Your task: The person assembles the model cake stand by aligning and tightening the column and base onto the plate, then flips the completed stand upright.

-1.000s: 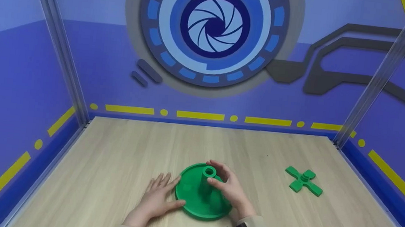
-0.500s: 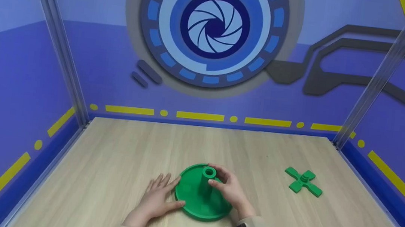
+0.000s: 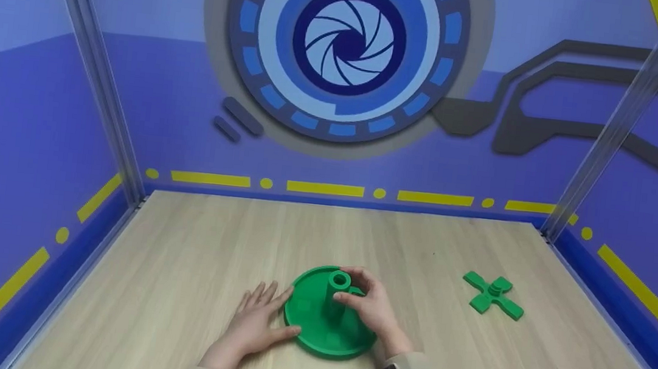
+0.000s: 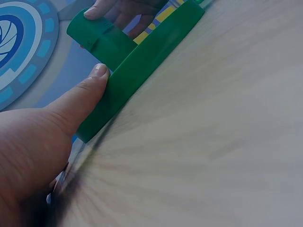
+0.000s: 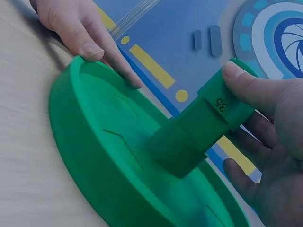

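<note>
A round green tray (image 3: 313, 335) with a raised rim lies flat on the table, and a hollow green post (image 3: 336, 295) stands upright on it. My left hand (image 3: 256, 323) touches the tray's left rim with thumb and fingertips, fingers spread. My right hand (image 3: 374, 308) holds the upper part of the post, thumb on the near side and fingers behind. In the right wrist view the post (image 5: 189, 137) has stepped sides and a marking "35", and the thumb of my right hand (image 5: 279, 123) presses near its top.
A green cross-shaped piece (image 3: 494, 295) with a short round stub in its middle lies on the wooden table (image 3: 207, 239) to the right of the tray. Blue and purple panels (image 3: 331, 166) with yellow dashes stand around the table's back and sides.
The fingers and thumb of my right hand have shifted slightly around the post, its fingertips now lower behind it. My left hand and the tray have stayed in place.
</note>
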Motion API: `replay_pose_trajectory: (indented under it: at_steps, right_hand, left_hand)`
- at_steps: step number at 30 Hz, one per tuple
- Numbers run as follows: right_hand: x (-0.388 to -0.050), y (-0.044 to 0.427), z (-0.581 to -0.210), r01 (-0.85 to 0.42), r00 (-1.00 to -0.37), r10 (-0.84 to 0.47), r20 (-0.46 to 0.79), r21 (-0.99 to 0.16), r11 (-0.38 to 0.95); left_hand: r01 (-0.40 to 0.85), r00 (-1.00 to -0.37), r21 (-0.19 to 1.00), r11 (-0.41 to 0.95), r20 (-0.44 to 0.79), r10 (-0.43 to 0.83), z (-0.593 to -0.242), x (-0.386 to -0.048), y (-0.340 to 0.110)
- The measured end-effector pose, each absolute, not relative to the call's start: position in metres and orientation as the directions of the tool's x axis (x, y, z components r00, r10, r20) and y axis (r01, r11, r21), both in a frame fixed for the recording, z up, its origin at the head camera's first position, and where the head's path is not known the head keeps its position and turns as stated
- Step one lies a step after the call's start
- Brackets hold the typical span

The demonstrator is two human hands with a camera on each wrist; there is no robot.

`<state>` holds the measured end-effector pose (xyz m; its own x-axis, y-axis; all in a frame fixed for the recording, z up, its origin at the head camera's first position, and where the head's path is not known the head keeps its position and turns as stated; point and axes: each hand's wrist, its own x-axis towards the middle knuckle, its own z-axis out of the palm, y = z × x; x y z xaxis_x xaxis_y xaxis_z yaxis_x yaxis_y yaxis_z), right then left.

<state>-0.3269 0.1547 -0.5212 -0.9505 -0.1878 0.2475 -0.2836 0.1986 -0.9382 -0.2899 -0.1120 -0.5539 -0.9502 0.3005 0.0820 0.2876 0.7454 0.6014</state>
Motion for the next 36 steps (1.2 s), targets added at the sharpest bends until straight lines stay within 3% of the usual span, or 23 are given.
replay_pose_trajectory:
  at_steps: [21,25,32,36]
  right_hand:
    - [-0.322,0.140,-0.526,-0.297,-0.954,-0.037,0.298,-0.917,0.265]
    - [-0.324,0.145,-0.527,-0.294,-0.956,-0.095,0.278,-0.922,0.251]
    - [-0.326,0.162,-0.524,-0.313,-0.908,-0.330,0.259,-0.942,0.124]
    - [-0.326,0.166,-0.520,-0.296,-0.895,-0.383,0.229,-0.947,0.124]
  left_hand:
    - [0.289,-0.949,0.594,0.751,0.075,0.306,-0.554,-0.290,-0.113]
    - [0.290,-0.949,0.594,0.750,0.076,0.307,-0.554,-0.290,-0.113]
    - [0.288,-0.949,0.600,0.746,0.074,0.307,-0.554,-0.290,-0.112]
    - [0.289,-0.949,0.600,0.746,0.077,0.306,-0.554,-0.290,-0.112]
